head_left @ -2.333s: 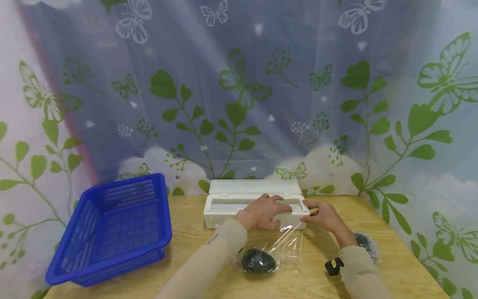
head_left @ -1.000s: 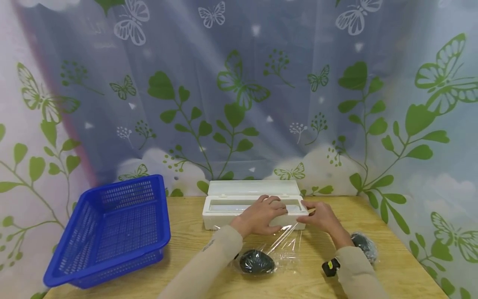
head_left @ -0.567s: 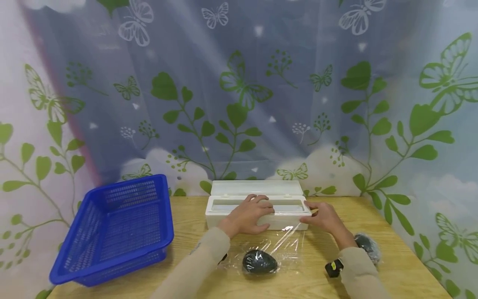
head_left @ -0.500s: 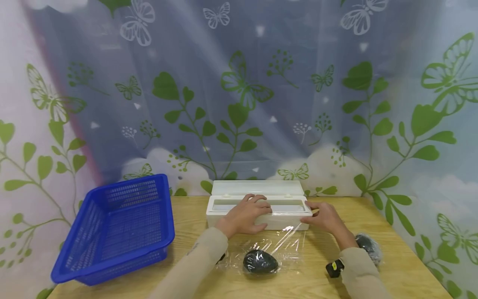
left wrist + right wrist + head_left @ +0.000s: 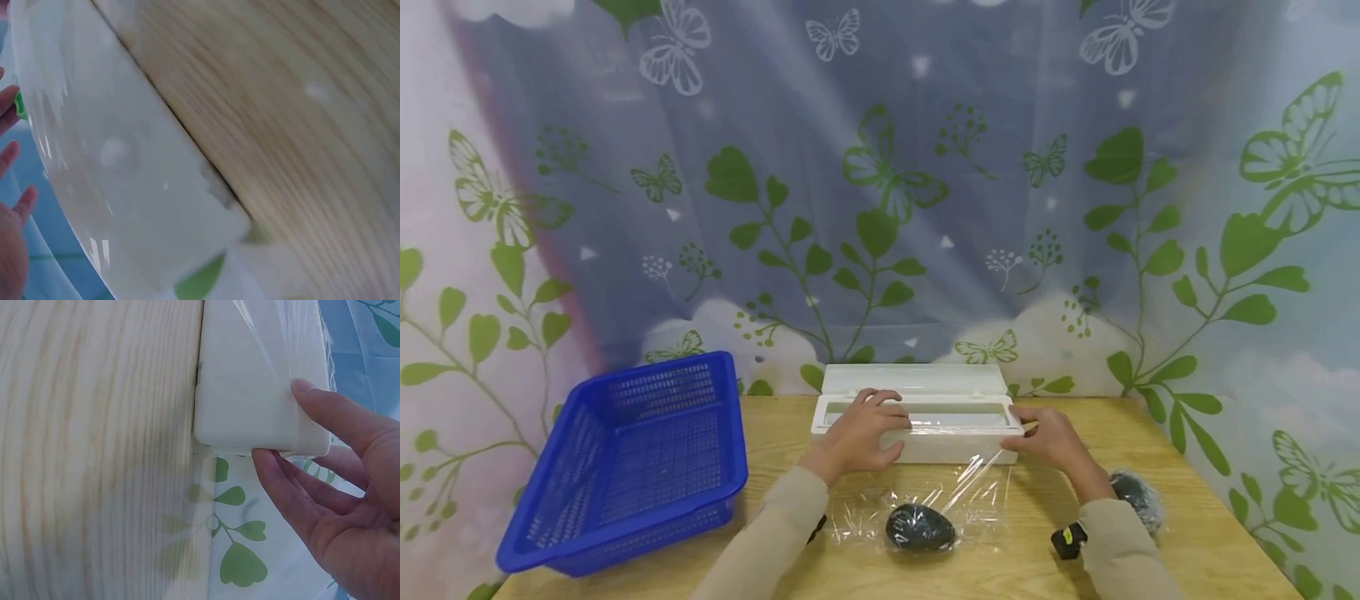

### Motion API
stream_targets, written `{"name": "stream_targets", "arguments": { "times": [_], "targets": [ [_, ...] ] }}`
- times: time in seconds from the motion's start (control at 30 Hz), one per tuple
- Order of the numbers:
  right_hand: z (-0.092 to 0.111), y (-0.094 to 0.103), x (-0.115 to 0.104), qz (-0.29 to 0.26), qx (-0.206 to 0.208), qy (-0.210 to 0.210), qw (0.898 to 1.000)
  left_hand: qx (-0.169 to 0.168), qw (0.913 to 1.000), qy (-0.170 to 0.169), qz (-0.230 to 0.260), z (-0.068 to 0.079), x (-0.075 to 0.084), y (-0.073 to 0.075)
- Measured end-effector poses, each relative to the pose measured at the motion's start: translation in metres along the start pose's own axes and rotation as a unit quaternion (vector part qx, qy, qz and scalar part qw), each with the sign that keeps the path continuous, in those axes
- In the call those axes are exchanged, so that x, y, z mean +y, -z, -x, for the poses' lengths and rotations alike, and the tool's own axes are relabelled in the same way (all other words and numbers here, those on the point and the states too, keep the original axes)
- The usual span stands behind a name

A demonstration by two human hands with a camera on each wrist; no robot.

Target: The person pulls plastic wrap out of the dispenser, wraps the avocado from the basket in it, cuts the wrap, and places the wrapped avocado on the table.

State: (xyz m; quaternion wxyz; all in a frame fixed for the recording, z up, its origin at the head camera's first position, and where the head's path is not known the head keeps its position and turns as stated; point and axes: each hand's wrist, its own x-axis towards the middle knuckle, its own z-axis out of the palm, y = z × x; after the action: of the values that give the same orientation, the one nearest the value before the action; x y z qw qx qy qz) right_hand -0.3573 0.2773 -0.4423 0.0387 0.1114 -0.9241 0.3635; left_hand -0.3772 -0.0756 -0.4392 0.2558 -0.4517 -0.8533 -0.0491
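A white cling film dispenser (image 5: 958, 447) stands at the table's back with its lid raised. My left hand (image 5: 863, 432) lies over its top front edge, left of the middle, fingers spread and slightly bent. A small green piece (image 5: 20, 106) touches a fingertip in the left wrist view; what it is I cannot tell. My right hand (image 5: 1051, 437) grips the dispenser's right end, thumb on the front and fingers at the end face. Clear cling film (image 5: 973, 483) runs from the dispenser's front down to a dark, egg-shaped fruit (image 5: 920, 527), avocado-like, lying on the film.
A blue perforated basket (image 5: 625, 533) stands at the left. Beside my right forearm lies another dark fruit wrapped in film (image 5: 1138, 498). A small black device (image 5: 1069, 540) sits at my right wrist. A leaf-and-butterfly curtain (image 5: 880, 208) hangs behind the wooden table (image 5: 1000, 571).
My left hand has slid left along the dispenser's front edge, from near its right end to left of the middle. My right hand keeps its grip. The film's left part now lies lower.
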Motion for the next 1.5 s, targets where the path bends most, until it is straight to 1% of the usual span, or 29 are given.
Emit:
{"name": "stream_targets", "arguments": {
  "times": [0.13, 0.27, 0.4, 0.5, 0.6, 0.8, 0.93, 1.13, 1.27, 1.4, 1.5],
  "targets": [
    [0.0, 0.001, 0.001, 0.006, 0.004, 0.003, 1.0, 0.033, 0.9994, 0.013, -0.004, 0.012, -0.009, 0.002],
    [0.001, 0.003, 0.004, 0.005, 0.005, 0.003, 1.0, 0.059, 0.998, 0.022, 0.007, 0.023, -0.017, 0.002],
    [0.003, 0.002, 0.005, 0.005, 0.004, 0.001, 1.0, 0.079, 0.9961, 0.027, 0.029, 0.03, -0.022, 0.002],
    [0.003, 0.001, 0.005, 0.003, 0.004, -0.002, 1.0, 0.088, 0.9949, 0.024, 0.042, 0.032, -0.024, 0.003],
    [0.004, 0.001, 0.003, 0.002, 0.004, -0.002, 1.0, 0.092, 0.9942, 0.018, 0.051, 0.033, -0.026, 0.005],
    [0.003, 0.0, 0.0, 0.001, 0.005, 0.001, 1.0, 0.092, 0.9947, 0.002, 0.045, 0.031, -0.028, 0.007],
    [0.002, -0.002, -0.001, 0.0, 0.005, 0.002, 1.0, 0.093, 0.9949, -0.002, 0.039, 0.033, -0.031, 0.007],
    [0.001, -0.004, -0.003, -0.001, 0.004, 0.004, 1.0, 0.101, 0.9942, -0.006, 0.037, 0.041, -0.037, 0.009],
    [0.0, -0.003, -0.003, 0.003, 0.005, 0.005, 1.0, 0.108, 0.9937, -0.007, 0.027, 0.047, -0.041, 0.012],
    [0.001, -0.002, -0.002, 0.002, 0.006, 0.006, 1.0, 0.126, 0.9919, -0.008, 0.017, 0.051, -0.044, 0.014],
    [0.001, -0.002, -0.001, -0.001, 0.008, 0.005, 1.0, 0.131, 0.9913, -0.002, 0.01, 0.054, -0.046, 0.015]
  ]
}}
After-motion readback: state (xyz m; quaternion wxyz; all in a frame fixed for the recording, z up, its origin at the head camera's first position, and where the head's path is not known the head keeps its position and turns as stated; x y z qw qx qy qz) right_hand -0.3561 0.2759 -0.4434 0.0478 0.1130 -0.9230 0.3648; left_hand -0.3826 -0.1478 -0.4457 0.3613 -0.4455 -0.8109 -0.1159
